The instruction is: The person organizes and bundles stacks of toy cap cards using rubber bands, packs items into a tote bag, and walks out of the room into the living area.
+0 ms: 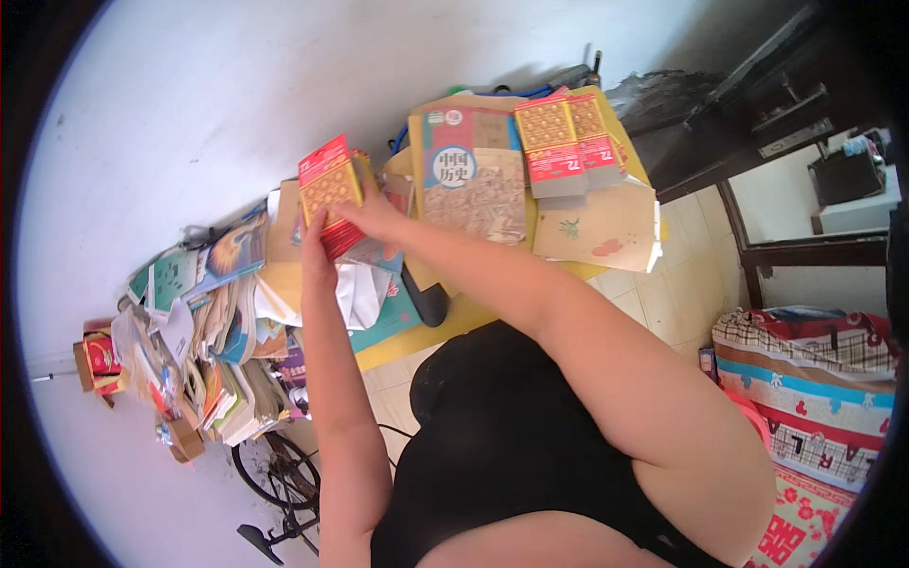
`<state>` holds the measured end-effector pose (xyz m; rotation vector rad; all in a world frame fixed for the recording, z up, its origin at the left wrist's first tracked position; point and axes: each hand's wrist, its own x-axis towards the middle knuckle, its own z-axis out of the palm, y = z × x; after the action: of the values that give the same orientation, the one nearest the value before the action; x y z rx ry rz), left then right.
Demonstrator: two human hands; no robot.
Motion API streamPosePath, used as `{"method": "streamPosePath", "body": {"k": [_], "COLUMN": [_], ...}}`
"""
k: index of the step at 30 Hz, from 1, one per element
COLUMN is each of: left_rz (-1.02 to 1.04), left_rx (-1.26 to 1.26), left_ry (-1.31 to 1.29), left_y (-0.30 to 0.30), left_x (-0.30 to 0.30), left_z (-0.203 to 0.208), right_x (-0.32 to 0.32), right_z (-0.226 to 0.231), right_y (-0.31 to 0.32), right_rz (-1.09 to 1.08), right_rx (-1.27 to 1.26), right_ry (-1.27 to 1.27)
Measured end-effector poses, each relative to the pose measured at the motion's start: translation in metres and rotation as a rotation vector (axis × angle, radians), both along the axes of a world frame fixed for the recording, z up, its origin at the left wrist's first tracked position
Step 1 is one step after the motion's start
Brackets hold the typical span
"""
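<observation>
Both my hands grip a stack of flat red-and-yellow packs (329,194) printed with rows of gold round shapes. My left hand (317,248) is closed on its lower left side, fingertips partly hidden. From the right, my right hand (373,216) is wrapped round its other edge. The stack is tilted above the cluttered table's left part. To the right lies a large textbook (473,194) with a brown, pink and blue cover. Matching red-and-yellow packs (551,142) sit beyond it on a tan paper folder (598,225).
At the left stand piles of books and papers (241,379), with a bicycle (284,473) below. A yellow tabletop edge (417,346) runs in front of me. A dark door (786,114) is at the right, above a patterned fabric bag (805,379).
</observation>
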<state>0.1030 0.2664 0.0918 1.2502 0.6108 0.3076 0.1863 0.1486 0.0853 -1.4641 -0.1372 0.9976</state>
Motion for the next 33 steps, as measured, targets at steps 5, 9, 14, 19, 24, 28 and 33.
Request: {"method": "streamPosePath", "body": {"k": [5,9,14,19,24,28,33], "left_rz": [0.019,0.059,0.094,0.564,0.570,0.217,-0.196], "left_rx": [-0.105,-0.025,0.076,0.779,1.488,1.489,1.212], "left_ry": [-0.004,-0.006,0.020,0.063,0.046,-0.061,-0.039], "left_y": [0.007,0.007,0.002,-0.025,-0.103,-0.156,-0.190], "left_x": [0.000,0.004,-0.002,-0.013,-0.015,-0.014,-0.009], "left_z": [-0.010,-0.017,0.004,0.018,0.048,0.041,0.002], "right_x": [0.006,0.027,0.083,0.091,0.092,0.098,0.095], "right_z": [0.022,0.002,-0.046,-0.076,-0.071,-0.080,-0.081], "right_y": [-0.033,-0.110,-0.233,-0.276,-0.264,-0.265,-0.270], "right_rz": [0.058,-0.181,-0.674,-0.477,-0.497,-0.485,-0.462], "right_rx": [0.035,-0.024,-0.783,-0.873,-0.876,-0.842,-0.691], "right_ry": [-0.154,-0.799,-1.047,-0.701,-0.642,-0.699,-0.623]}}
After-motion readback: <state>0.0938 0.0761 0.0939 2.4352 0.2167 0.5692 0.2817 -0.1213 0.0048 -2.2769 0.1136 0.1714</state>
